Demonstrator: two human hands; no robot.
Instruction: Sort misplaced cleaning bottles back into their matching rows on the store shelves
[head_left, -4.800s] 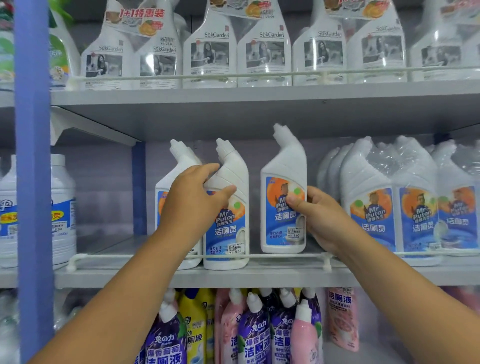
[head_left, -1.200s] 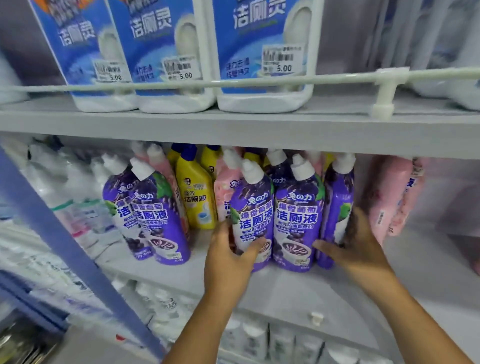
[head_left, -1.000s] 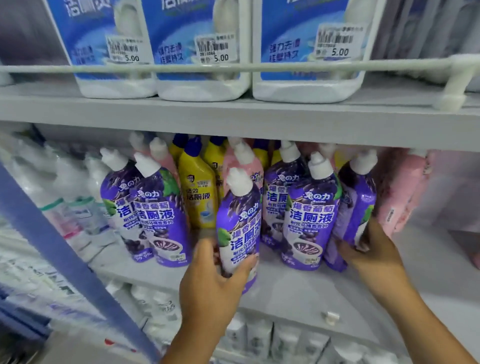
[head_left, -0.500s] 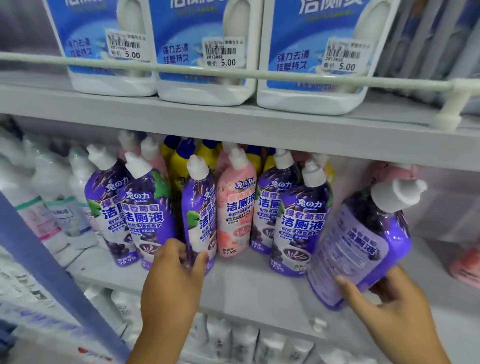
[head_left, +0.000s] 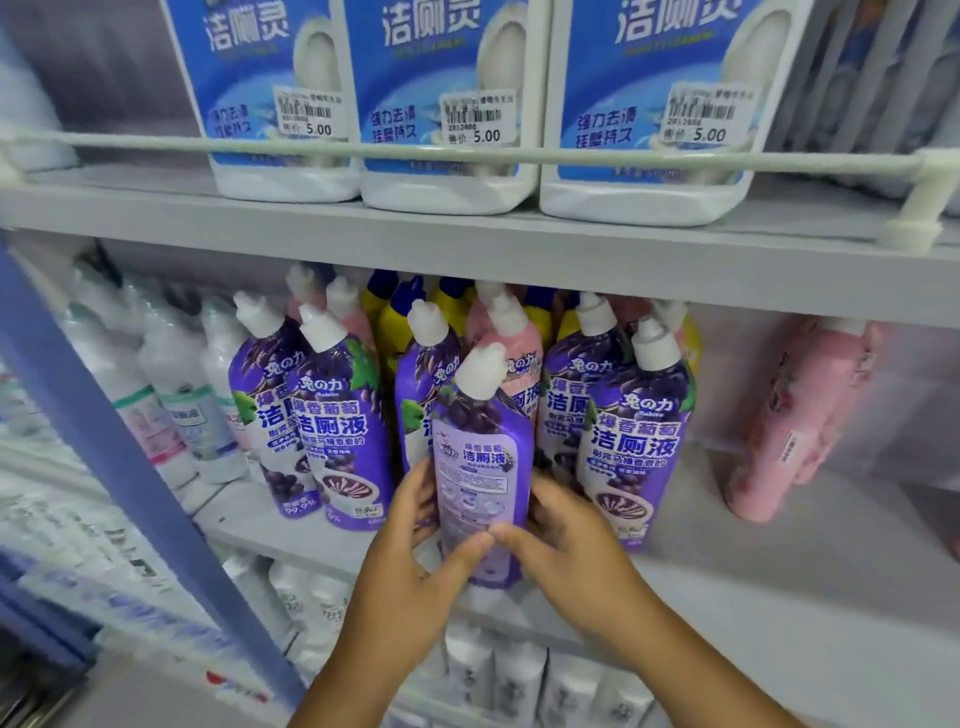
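**A:** Where is the purple bottle (head_left: 480, 467) you hold?

**B:** It is at the front edge of the middle shelf (head_left: 727, 571), near the middle of that edge. You hold it upright with its back label facing you. Its white cap leans a bit to the right.

**A:** How do your hands hold it?

**B:** Your left hand (head_left: 410, 566) curls round its left side, and the thumb lies across the front, low down. Your right hand (head_left: 566, 551) curls round its right side, and its thumb meets the left thumb on the label. Both hands wrap the bottle; none of the fingers are spread out flat.

**A:** What stands near it?

**B:** Just behind it is another purple one (head_left: 423, 395) and a pink bottle (head_left: 511, 358). To the left stand two purple bottles (head_left: 332, 431), close to the front edge. To the right stand two more purple bottles (head_left: 636, 441), just beside your right hand. Yellow bottles (head_left: 387, 322) with blue caps stand at the back.

**A:** And by the right end of the shelf?

**B:** Pink packs (head_left: 795, 415) lean there, well apart from the rest.

**A:** What is above?

**B:** Three white bottles (head_left: 452, 104) with blue labels stand on the top shelf (head_left: 467, 244), behind a white rail (head_left: 623, 158). Each tag says 5.00.
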